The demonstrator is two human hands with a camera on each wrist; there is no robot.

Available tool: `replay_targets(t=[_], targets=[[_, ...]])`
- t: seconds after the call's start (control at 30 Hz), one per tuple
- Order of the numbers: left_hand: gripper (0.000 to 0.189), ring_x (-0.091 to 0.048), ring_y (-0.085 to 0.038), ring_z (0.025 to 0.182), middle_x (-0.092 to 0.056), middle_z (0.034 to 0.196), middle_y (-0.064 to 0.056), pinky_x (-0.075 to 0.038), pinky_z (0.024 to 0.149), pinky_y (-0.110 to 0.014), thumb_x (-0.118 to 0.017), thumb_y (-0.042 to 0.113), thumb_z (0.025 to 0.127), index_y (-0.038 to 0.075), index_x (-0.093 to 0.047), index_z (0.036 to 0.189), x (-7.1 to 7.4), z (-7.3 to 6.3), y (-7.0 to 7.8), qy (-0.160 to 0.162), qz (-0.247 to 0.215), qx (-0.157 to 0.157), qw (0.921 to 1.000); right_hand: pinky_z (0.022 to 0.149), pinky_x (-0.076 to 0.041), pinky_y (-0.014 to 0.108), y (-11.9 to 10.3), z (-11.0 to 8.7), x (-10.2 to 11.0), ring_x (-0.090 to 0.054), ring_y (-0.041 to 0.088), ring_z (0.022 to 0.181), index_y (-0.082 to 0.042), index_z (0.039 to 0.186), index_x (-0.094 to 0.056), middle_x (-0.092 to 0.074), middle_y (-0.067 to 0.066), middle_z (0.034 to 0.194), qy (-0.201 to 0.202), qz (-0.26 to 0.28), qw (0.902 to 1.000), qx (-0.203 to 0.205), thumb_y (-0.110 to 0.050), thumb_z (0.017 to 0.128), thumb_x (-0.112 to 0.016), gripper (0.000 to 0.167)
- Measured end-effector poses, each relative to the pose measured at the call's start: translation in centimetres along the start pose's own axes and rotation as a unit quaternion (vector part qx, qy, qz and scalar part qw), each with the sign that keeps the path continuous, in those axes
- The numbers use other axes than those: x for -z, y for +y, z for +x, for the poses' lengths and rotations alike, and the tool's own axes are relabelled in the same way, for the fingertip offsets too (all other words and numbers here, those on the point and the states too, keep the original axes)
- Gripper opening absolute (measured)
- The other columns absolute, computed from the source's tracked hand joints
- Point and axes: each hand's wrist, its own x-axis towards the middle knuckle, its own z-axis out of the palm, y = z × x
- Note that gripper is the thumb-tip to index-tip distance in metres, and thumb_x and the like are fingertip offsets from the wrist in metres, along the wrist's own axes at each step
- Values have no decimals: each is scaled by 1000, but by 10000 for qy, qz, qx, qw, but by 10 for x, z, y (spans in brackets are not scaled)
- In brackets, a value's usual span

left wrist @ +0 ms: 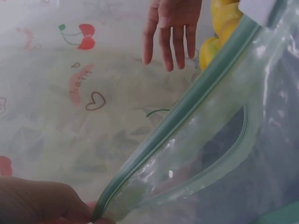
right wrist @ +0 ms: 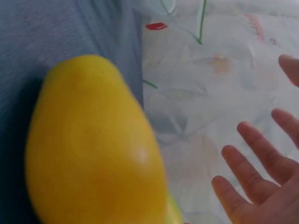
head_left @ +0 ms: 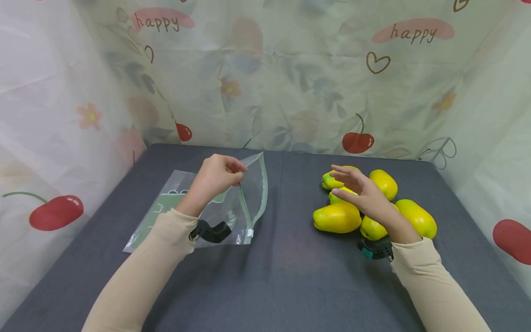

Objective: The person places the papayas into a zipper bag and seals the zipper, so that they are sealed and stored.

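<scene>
My left hand [head_left: 219, 176] pinches the top edge of a clear zip bag [head_left: 226, 216] between thumb and fingers. The bag's mouth gapes toward the right, bordered by a pale green zip strip [left wrist: 187, 100] with a white slider [head_left: 250, 233] at its near corner. A green printed panel marks the bag's left part, which lies on the table. Over at the right, my right hand [head_left: 360, 189] hovers above several yellow, oblong fruits like small papayas [head_left: 338, 218], fingers spread and nothing held. One fruit [right wrist: 93, 144] looms large in the right wrist view, left of the fingers.
Both things lie on a dark grey table [head_left: 286, 286]. A printed cloth curtain [head_left: 274, 92] with cherries and flowers rises behind the table and along both sides. Each wrist wears a dark camera mount.
</scene>
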Motion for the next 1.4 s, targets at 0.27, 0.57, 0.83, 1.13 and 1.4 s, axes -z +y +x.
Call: replay_targets(t=[0.27,0.57,0.83,1.13,1.4], targets=[[23,-70,-16,75,-72,93,-2,-46,56,-29,-59,11,85,18,-75,99,-1,-3,-2,73,-95,-18,9999,115,-23,55,13,-10,-4,-35,30,141,-18,150,-33,-42,12,148,214,-63,9996,176,-22,95,-61,62],[23,-71,-19,78,-71,94,-3,-47,58,-30,-59,10,85,18,-75,99,-2,-4,-5,65,-199,-27,9998,112,-23,60,30,-21,-9,-32,37,141,-14,151,-33,-40,16,150,173,-221,9992,271,-18,94,-63,64],[25,-70,-16,76,-71,95,-3,-45,55,-28,-58,9,84,18,-75,100,-3,-5,-5,73,-212,-53,9997,109,-26,62,40,-28,-9,-36,36,139,-14,150,-35,-43,14,148,129,-583,9981,161,-24,94,-63,64],[25,-70,-18,78,-71,95,-3,-47,58,-29,-57,9,85,17,-75,101,-2,-5,-4,50,-216,-11,9998,110,-28,59,46,-28,-8,-39,33,136,-11,147,-39,-46,10,147,-40,-694,9976,-56,-29,92,-65,64],[24,-71,-19,79,-71,94,-3,-47,58,-29,-58,10,85,18,-75,101,-3,-4,-4,12,-243,7,9997,109,-31,52,47,-28,-8,-41,28,136,-12,145,-42,-45,6,148,-282,-953,9949,-169,-35,90,-66,64]])
